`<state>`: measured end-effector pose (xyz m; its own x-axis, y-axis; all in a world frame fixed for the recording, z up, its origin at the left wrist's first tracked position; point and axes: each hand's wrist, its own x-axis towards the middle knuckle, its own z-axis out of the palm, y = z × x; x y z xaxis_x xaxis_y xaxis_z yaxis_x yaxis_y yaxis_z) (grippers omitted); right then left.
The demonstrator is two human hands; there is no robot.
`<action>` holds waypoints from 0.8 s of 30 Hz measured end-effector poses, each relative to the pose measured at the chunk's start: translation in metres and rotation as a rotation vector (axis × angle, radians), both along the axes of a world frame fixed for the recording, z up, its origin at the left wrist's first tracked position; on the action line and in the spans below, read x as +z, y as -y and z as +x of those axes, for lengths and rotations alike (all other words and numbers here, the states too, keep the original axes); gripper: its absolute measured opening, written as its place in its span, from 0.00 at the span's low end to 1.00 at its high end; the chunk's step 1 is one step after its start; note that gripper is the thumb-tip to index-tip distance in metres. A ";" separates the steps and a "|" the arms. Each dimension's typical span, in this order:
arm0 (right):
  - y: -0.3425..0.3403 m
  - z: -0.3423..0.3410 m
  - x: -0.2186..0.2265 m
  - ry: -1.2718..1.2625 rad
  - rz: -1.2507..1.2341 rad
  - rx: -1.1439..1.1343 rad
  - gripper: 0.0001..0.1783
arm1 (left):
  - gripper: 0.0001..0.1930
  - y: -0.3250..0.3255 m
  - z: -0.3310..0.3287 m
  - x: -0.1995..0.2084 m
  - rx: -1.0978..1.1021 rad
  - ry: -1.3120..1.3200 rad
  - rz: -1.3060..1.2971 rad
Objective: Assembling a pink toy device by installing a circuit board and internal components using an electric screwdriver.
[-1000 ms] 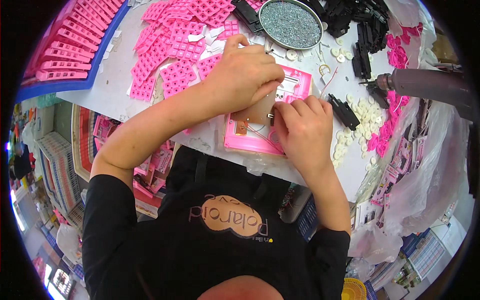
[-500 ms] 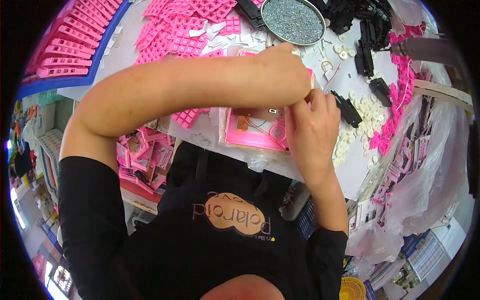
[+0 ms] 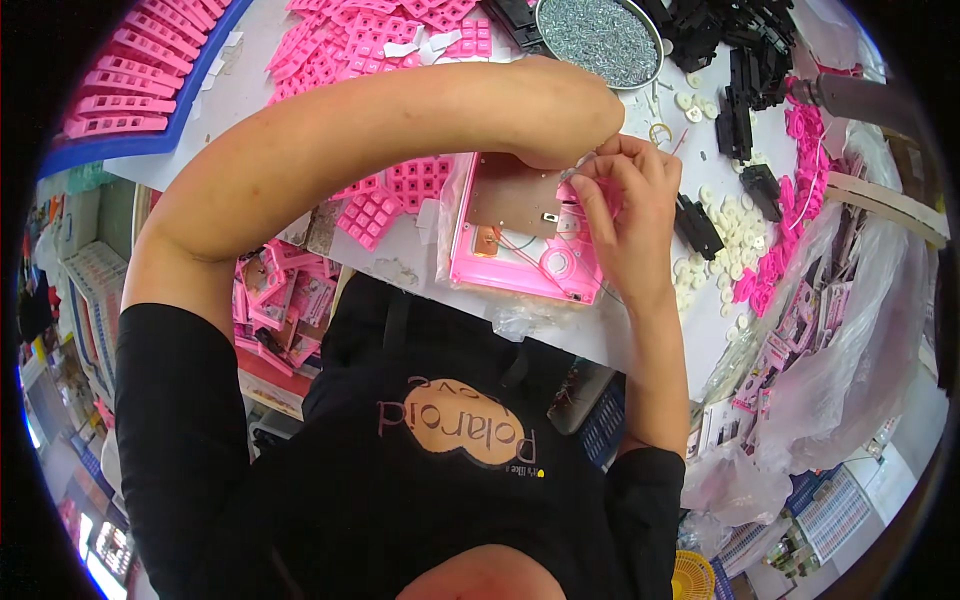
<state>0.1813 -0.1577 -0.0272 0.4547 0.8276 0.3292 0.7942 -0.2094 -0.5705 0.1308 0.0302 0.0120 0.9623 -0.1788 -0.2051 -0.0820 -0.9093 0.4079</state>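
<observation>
A pink plastic casing (image 3: 520, 276) lies on the table in front of me, with a brown circuit board (image 3: 510, 195), thin red wires and a round ring inside it. My left forearm crosses above the table, and my left hand (image 3: 575, 112) is curled closed at the casing's far right corner; its fingertips are hidden. Right beside it, my right hand (image 3: 637, 200) comes over the casing's right edge. Its thumb and fingers are bent together near the board's corner, around something too small to make out. The fingertips of both hands nearly meet.
A round tin of small screws (image 3: 603, 40) stands at the back. Pink keypads (image 3: 425, 183) pile up to the left, beyond them a blue tray (image 3: 180, 150) of pink parts. Black parts (image 3: 697, 227) and white discs (image 3: 735, 235) lie right, near a grey tool (image 3: 860, 103).
My left forearm and hand have moved farther from me, uncovering more of the brown board. My right hand has shifted slightly farther away, its fingers bending inward beside the left hand.
</observation>
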 end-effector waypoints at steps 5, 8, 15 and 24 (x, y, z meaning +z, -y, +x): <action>-0.003 -0.001 0.002 0.046 -0.062 -0.012 0.07 | 0.10 -0.003 -0.004 -0.007 0.001 0.045 -0.033; -0.003 0.003 0.013 0.084 -0.107 0.102 0.07 | 0.10 -0.004 -0.009 -0.012 -0.010 0.103 -0.041; 0.014 0.002 0.025 0.234 -0.163 0.288 0.15 | 0.06 0.000 -0.013 -0.010 -0.113 0.099 0.095; 0.014 -0.003 0.017 0.152 -0.158 0.196 0.19 | 0.08 0.005 -0.016 -0.018 -0.104 0.159 0.104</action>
<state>0.1783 -0.1712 -0.0097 0.2364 0.9411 0.2418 0.9022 -0.1203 -0.4141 0.1147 0.0248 -0.0060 0.9614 -0.2650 -0.0746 -0.2338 -0.9290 0.2870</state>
